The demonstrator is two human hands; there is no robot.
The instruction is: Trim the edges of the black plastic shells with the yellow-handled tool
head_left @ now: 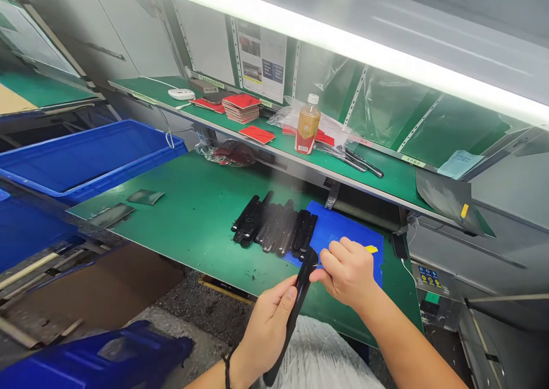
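Note:
My left hand (270, 326) is closed around a long, glossy black plastic strip (303, 272), which slants up from my lap over the table's front edge. At its upper end my right hand (347, 272) is in a fist. A thin, blade-like tip pokes from these fingers against the strip's edge. A yellow piece (371, 249) shows just behind the fist, probably the handle end of the same small knife; most of the tool is hidden. Beyond my hands, several similar black strips (274, 226) lie side by side, partly on a blue board (347, 229).
A green table (193, 200) spans the front, with blue bins (124, 131) at left. The shelf above holds a drink bottle (307, 124), red sanding pads (241, 108) and black strips (362, 161). A phone (400, 246) with a cable lies at right.

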